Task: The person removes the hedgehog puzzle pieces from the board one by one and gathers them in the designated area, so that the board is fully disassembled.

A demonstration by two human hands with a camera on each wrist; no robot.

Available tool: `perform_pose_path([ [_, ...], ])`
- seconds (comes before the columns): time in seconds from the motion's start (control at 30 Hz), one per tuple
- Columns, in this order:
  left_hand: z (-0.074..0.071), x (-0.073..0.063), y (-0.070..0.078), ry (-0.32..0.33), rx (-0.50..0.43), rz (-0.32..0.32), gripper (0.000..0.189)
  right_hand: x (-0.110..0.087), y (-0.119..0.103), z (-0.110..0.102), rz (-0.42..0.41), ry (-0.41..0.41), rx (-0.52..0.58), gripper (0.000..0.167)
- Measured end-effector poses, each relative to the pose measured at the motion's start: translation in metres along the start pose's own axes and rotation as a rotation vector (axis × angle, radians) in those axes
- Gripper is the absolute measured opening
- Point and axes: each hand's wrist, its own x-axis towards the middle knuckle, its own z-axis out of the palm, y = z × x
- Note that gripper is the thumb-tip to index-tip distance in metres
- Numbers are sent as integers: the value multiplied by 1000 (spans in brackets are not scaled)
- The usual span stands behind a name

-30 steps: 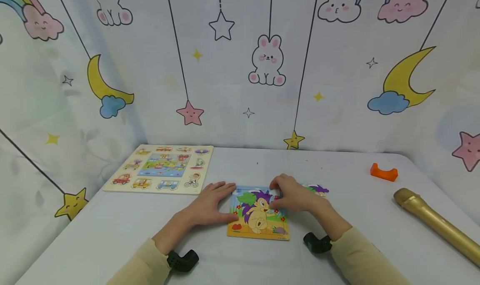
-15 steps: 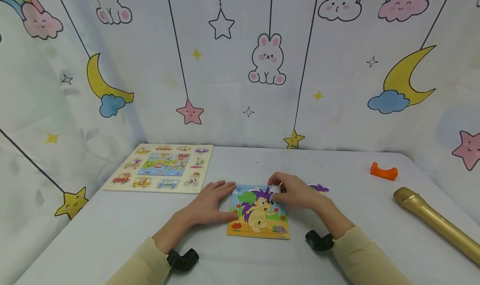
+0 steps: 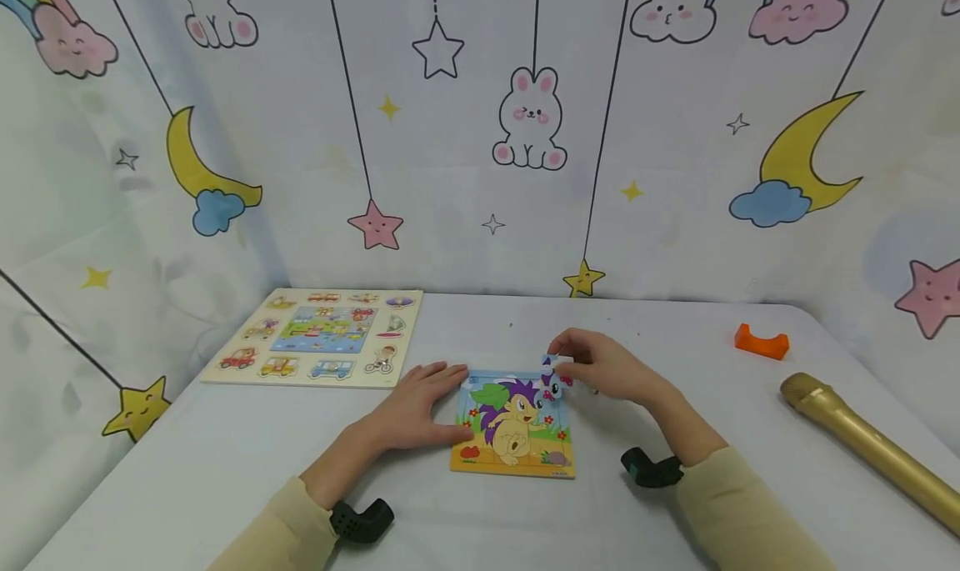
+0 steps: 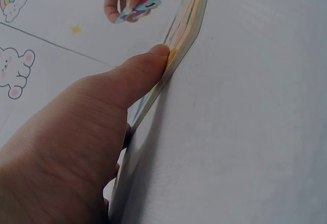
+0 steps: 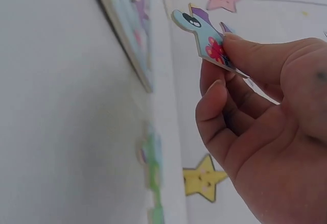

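A square hedgehog jigsaw puzzle (image 3: 512, 446) lies in front of me on the table. My left hand (image 3: 416, 408) rests along its left edge, fingers stretched out, with the thumb (image 4: 156, 58) touching the board. Above the puzzle's top right corner, my right hand (image 3: 611, 367) pinches a puzzle piece (image 5: 204, 35) between thumb and fingers. This piece is pale blue and purple, with a black eye and a red butterfly. It hangs tilted and overlaps the board's corner in the head view.
Loose green and blue pieces (image 5: 154, 168) lie beyond the board, mostly hidden by my right hand in the head view. A vehicle puzzle board (image 3: 247, 369) sits at the back left. An orange notched block (image 3: 761, 343) and a gold microphone (image 3: 862, 438) are on the right.
My right hand has lifted from the puzzle's top right corner, moving up and to the right with the piece, which now shows more fully. My left hand has kept its place.
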Motion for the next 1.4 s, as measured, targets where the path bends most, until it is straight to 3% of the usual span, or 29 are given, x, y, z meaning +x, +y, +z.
perform_pose_path([
  [0.33, 1, 0, 0, 1, 0, 1, 90, -25, 30, -54, 102, 48, -3, 27],
  [0.53, 1, -1, 1, 1, -2, 0, 90, -44, 58, -73, 161, 33, 35, 31],
  [0.93, 1, -2, 2, -2, 0, -9, 90, -66, 97, -85, 227, -5, 75, 30],
  [1.4, 0, -1, 1, -4, 1, -12, 90, -63, 100, -79, 236, 39, -130, 26],
])
